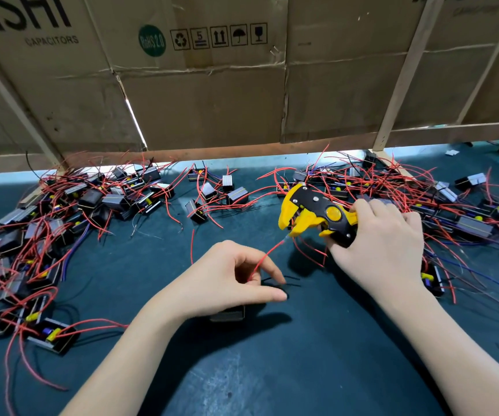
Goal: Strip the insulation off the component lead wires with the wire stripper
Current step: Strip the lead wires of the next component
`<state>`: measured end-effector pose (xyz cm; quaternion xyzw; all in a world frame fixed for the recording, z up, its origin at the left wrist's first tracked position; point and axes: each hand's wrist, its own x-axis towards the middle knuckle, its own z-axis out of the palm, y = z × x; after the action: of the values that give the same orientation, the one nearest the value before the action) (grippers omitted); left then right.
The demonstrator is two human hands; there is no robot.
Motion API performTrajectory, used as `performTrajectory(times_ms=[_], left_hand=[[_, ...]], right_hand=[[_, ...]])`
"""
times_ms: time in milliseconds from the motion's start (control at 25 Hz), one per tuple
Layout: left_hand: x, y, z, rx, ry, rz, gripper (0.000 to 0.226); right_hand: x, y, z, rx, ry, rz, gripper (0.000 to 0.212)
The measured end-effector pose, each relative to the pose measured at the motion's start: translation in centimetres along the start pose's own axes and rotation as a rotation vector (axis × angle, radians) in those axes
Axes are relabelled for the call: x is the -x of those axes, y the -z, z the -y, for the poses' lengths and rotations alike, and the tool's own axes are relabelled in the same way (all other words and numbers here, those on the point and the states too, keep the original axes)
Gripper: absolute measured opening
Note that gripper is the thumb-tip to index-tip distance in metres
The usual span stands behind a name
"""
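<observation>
Bench (272, 370) surface lay bare at center, component piles left and right. Left hand (227, 283) pinched a red lead wire (267, 255), its tip just below the wire stripper (317, 214) jaws. Right hand (383, 244) gripped the stripper handles. Cardboard (212, 85) behind read "CAPACITORS", "RoHS 2.0".

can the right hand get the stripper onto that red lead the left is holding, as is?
Probably yes. The right hand holds the wire stripper with jaws apart beside the red lead tip; the left hand pinches the lead, nothing between them.
</observation>
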<state>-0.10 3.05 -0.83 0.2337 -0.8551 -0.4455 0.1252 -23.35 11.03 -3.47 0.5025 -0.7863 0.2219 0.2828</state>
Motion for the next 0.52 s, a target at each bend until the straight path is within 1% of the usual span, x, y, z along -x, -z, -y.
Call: performTrajectory(times_ms=[80, 280, 360, 520], left_hand=[[-0.07, 0.22, 0.17, -0.083, -0.002, -0.023, 0.005], [-0.3, -0.13, 0.54, -0.285, 0.07, -0.172, 0.012], [-0.4, -0.23, 0.53, -0.322, 0.096, -0.201, 0.009], [-0.39, -0.25, 0.83, -0.381, 0.164, -0.21, 0.015]], right_hand=[[0.04, -0.36, -0.51, -0.011, -0.039, 0.02, 0.045], [-0.06, -0.62, -1.04, -0.018, -0.075, 0.069, 0.044], [0.02, -0.7, -0.9, -0.035, -0.062, 0.067, 0.043], [0.2, -0.7, -0.73, -0.036, -0.043, 0.072, 0.044]])
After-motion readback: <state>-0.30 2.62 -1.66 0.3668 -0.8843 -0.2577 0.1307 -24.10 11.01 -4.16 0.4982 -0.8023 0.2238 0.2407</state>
